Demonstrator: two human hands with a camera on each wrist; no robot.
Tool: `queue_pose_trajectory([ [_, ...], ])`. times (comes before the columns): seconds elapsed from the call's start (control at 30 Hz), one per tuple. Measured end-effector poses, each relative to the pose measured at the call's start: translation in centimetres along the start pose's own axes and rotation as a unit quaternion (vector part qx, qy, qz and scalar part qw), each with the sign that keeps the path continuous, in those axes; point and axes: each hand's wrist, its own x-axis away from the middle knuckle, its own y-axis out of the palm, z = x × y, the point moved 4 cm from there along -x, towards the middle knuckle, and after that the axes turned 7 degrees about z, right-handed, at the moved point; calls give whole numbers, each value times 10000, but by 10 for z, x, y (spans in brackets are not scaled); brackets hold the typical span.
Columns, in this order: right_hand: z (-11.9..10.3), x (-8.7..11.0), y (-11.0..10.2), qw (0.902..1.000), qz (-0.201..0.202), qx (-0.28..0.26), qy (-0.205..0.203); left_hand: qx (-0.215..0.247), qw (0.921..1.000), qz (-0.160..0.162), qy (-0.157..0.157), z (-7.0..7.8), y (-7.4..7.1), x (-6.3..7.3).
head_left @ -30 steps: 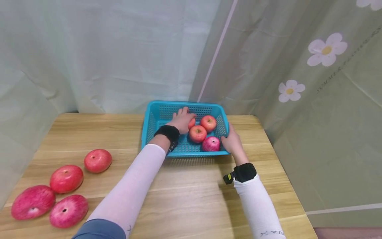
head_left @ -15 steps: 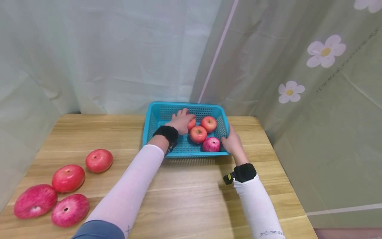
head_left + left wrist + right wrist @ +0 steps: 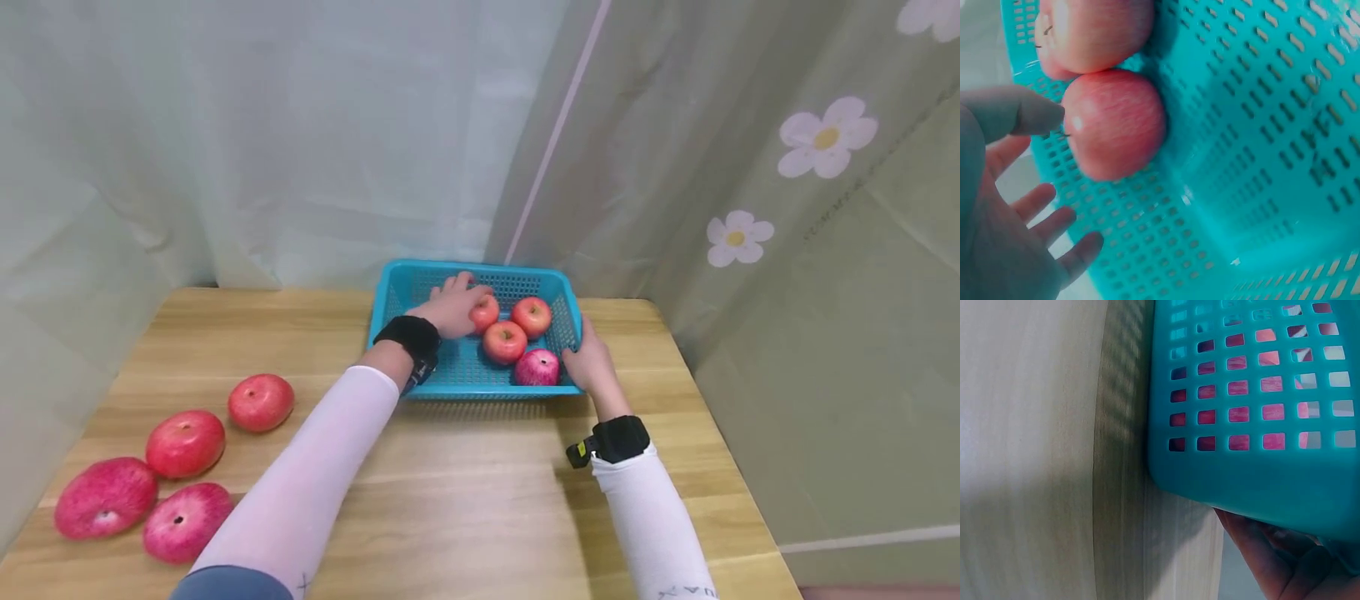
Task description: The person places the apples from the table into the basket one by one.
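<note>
A blue plastic basket with slotted walls stands near the table's back edge. Inside it, toward the right, are two red apples, a darker pink apple and another red apple. My left hand reaches over the basket beside that last one. In the left wrist view its fingers are spread and the thumb tip is right at the stem end of the apple. My right hand grips the basket's right rim; the right wrist view shows its curled fingers under the rim.
Several apples lie on the wooden table at the left, two red and two darker pink. A pale curtain hangs behind the table, with a flowered curtain along its right side.
My left hand has drawn slightly left, so more of the apple beside it shows. My right hand keeps its grip on the basket rim. The whole head view has shifted a little.
</note>
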Motion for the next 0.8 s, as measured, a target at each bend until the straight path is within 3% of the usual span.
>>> queue_pose_trajectory([
  [0.2,2,-2,3,10000,28,-6,-49,119,9995,-27,274,2,-13,7],
  [0.43,-1,-7,8,10000,-5,-78,9,152,9990,94,413,-6,-26,12],
  [0.57,-1,-9,7,10000,2,-64,-13,274,9941,51,1050,-1,-34,26],
  [0.67,1,-8,5,10000,15,-21,-21,413,9872,21,1540,8,-45,44],
  [0.8,3,-8,2,10000,18,-28,-31,445,9796,111,1958,17,-59,71],
])
